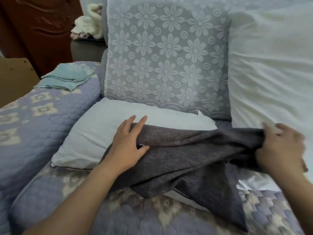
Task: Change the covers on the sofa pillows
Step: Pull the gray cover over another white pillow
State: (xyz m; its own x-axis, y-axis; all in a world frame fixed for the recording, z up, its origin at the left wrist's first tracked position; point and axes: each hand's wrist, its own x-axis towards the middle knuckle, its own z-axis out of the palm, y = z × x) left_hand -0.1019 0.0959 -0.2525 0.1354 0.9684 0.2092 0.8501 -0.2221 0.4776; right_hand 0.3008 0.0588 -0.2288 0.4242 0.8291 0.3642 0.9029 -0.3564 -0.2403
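While the grey cover [194,150] is bunched in the curled fingers of the right hand [281,148] and its edge is pinched between thumb and fingers by the left hand [128,141], it lies draped over the white pillow [94,133] beneath both grips — apparently mid-way through being drawn on or off; which cannot be told. Next, the opening must be worked along the pillow. No writing is seen — neither here nor on the folded teal covers [67,78] far left.

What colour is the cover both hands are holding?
Dark grey cover, plain; seen in the head view.
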